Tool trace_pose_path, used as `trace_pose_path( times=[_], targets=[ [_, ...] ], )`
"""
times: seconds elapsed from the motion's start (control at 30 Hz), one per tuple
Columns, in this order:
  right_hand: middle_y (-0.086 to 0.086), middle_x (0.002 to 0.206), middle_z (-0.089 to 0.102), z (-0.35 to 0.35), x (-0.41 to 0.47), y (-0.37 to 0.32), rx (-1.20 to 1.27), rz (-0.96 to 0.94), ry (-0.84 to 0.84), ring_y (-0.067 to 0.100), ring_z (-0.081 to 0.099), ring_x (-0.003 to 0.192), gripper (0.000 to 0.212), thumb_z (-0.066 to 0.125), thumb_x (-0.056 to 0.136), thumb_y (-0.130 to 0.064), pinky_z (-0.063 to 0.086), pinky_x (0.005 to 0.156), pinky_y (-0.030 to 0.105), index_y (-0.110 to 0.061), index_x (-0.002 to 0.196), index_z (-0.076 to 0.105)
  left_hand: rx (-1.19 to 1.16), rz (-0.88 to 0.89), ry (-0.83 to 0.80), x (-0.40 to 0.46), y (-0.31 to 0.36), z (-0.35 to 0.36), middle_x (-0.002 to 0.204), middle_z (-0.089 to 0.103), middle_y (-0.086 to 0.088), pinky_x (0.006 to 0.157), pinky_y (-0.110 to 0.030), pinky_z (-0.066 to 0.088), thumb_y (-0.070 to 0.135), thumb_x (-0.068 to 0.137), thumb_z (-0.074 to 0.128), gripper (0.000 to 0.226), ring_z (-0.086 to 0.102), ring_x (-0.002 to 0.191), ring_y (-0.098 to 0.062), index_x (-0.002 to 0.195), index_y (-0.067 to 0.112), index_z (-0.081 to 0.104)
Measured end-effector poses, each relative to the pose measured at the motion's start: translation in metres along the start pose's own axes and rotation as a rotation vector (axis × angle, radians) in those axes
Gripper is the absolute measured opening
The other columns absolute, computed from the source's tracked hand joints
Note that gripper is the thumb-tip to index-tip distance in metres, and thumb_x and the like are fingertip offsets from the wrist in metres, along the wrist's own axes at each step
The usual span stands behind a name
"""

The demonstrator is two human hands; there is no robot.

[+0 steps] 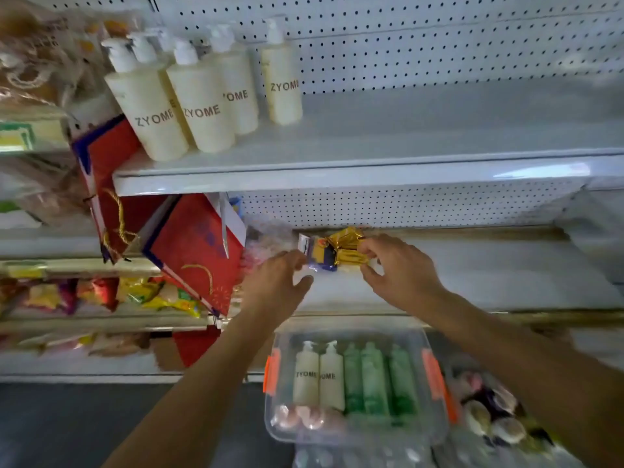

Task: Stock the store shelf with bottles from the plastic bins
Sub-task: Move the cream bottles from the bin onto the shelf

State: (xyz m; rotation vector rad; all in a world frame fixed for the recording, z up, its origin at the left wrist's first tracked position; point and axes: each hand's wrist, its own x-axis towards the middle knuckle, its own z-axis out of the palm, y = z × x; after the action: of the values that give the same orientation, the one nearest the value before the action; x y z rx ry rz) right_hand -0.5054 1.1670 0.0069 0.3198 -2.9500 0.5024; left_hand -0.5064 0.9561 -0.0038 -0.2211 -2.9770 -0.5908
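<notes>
Cream bottles (199, 96) stand at the upper left on the top shelf (371, 170), more lie with green ones (374, 380) in the clear bin (435, 430) at lower centre, while mid-frame your left hand (277, 282) and right hand (401, 268) pinch a gold packet (337, 251).

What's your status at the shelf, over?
Both hands, left and right, on gold packet on lower shelf. Cream bottles up top; more in clear bin. Packet occupying shelf space.
</notes>
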Motion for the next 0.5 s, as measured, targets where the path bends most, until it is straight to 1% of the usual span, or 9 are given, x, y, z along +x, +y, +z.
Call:
trace_pose_path(
  times=[0.1, 0.17, 0.23, 0.3, 0.43, 0.5],
  targets=[
    [-0.009, 0.117, 0.061, 0.036, -0.015, 0.006, 0.071, 0.059, -0.122, 0.013, 0.059, 0.103, 0.028, 0.056, 0.093, -0.032, 0.046, 0.085, 0.031, -0.027, 0.121, 0.055, -0.02, -0.06, -0.132, -0.009, -0.015, 0.028, 0.108, 0.065, 0.014, 0.089, -0.034, 0.049, 0.037, 0.09, 0.06, 0.028, 0.062, 0.099, -0.011, 0.117, 0.029, 0.059],
    [-0.011, 0.119, 0.06, 0.065, -0.023, 0.011, 0.121, 0.11, -0.209, 0.012, 0.058, 0.108, 0.028, 0.054, 0.093, -0.031, 0.046, 0.089, 0.031, -0.027, 0.121, 0.055, -0.065, -0.124, -0.233, -0.012, -0.028, 0.052, 0.108, 0.064, 0.014, 0.087, -0.034, 0.05, 0.035, 0.091, 0.06, 0.027, 0.062, 0.1, -0.011, 0.117, 0.029, 0.059],
    [-0.011, 0.117, 0.06, 0.098, -0.03, 0.017, 0.162, 0.156, -0.296, 0.013, 0.057, 0.109, 0.024, 0.053, 0.093, -0.03, 0.045, 0.087, 0.03, -0.026, 0.117, 0.054, -0.125, -0.182, -0.314, -0.016, -0.042, 0.08, 0.107, 0.065, 0.012, 0.086, -0.034, 0.052, 0.033, 0.09, 0.061, 0.027, 0.062, 0.099, -0.012, 0.116, 0.027, 0.059],
    [-0.009, 0.111, 0.061, 0.133, -0.038, 0.023, 0.178, 0.205, -0.377, 0.015, 0.059, 0.104, 0.019, 0.052, 0.093, -0.031, 0.045, 0.081, 0.028, -0.026, 0.111, 0.054, -0.187, -0.242, -0.376, -0.021, -0.056, 0.11, 0.107, 0.067, 0.008, 0.088, -0.034, 0.052, 0.03, 0.089, 0.064, 0.027, 0.064, 0.099, -0.013, 0.114, 0.023, 0.061],
    [-0.005, 0.111, 0.066, 0.204, -0.05, 0.039, 0.275, 0.346, -0.505, 0.013, 0.062, 0.101, 0.02, 0.059, 0.091, -0.029, 0.049, 0.084, 0.026, -0.024, 0.11, 0.06, -0.332, -0.35, -0.49, -0.022, -0.083, 0.169, 0.107, 0.07, -0.005, 0.094, -0.036, 0.051, 0.022, 0.087, 0.069, 0.025, 0.065, 0.1, -0.02, 0.109, 0.009, 0.066],
    [-0.003, 0.112, 0.068, 0.237, -0.053, 0.047, 0.286, 0.401, -0.562, 0.014, 0.063, 0.102, 0.02, 0.06, 0.09, -0.028, 0.05, 0.085, 0.027, -0.022, 0.109, 0.063, -0.358, -0.388, -0.545, -0.018, -0.095, 0.198, 0.111, 0.07, -0.006, 0.096, -0.033, 0.05, 0.021, 0.088, 0.067, 0.025, 0.066, 0.103, -0.019, 0.11, 0.008, 0.066]
  ],
)
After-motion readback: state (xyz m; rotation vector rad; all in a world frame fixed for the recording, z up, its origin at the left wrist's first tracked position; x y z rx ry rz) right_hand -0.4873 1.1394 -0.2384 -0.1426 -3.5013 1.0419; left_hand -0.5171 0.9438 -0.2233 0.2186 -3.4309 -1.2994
